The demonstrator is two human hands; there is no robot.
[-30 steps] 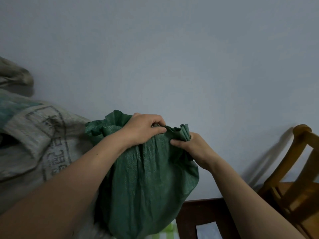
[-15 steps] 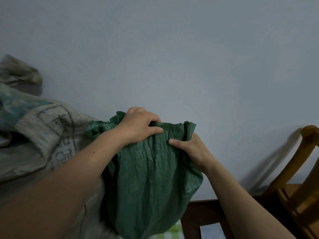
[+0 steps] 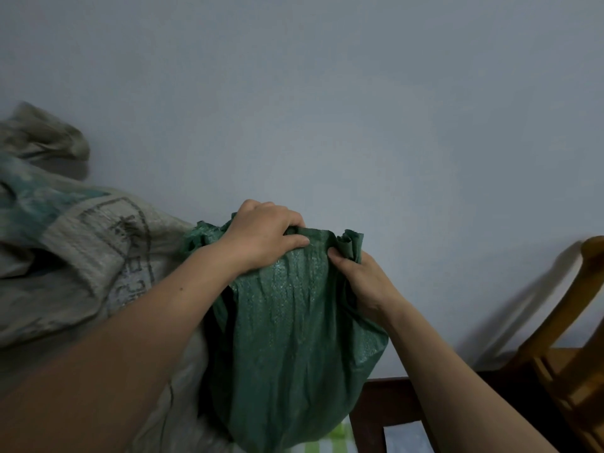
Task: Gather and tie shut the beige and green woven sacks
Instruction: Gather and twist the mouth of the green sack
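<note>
A full green woven sack [image 3: 294, 348] stands upright in the middle, against a pale wall. My left hand [image 3: 261, 235] grips the bunched fabric at the top left of its mouth, fingers curled over the rim. My right hand [image 3: 359, 282] pinches the pleated fabric at the top right corner of the mouth, thumb on the near side. A large beige woven sack [image 3: 81, 263] with dark printed characters leans to the left of the green one, touching it; its gathered top rises at the far left.
A wooden chair [image 3: 568, 364] stands at the right edge near the wall. A dark brown wooden rail [image 3: 385, 407] runs below the green sack. Striped green and white cloth [image 3: 327, 444] shows beneath the sack.
The view has shifted slightly right and down. Both hands keep hold of the green sack's mouth, and the fabric between them is spread a little flatter than a second ago.
</note>
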